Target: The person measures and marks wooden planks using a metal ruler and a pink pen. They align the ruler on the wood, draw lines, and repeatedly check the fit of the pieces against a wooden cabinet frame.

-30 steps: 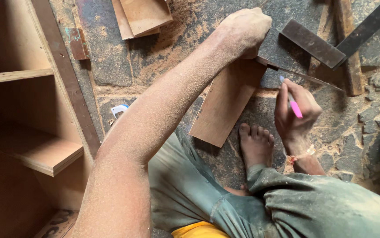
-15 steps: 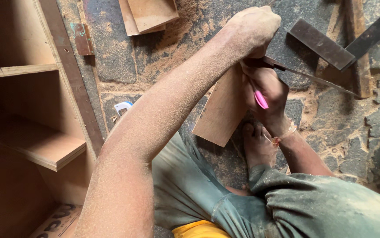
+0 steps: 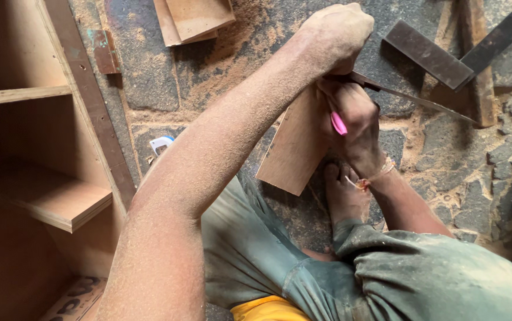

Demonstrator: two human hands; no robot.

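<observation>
– What is the person doing right now?

– Marking wood, I think. The left hand [image 3: 336, 35] is a closed fist pressing a metal square [image 3: 413, 98] down on the small board [image 3: 297, 145]. The board lies on the stone floor [image 3: 208, 65], just under that hand, by the bare foot [image 3: 344, 199].

– And the other hand?

– The right hand [image 3: 357, 128] sits just below the left one, fingers pinched shut on a pink pen [image 3: 338, 123] – its tip is hidden, right by the square's blade.

– What does the next move need?

– I'd say a steady square and a pen run straight along its edge – no slipping. A wooden shelf unit [image 3: 36, 190] stands far off to the left.
</observation>
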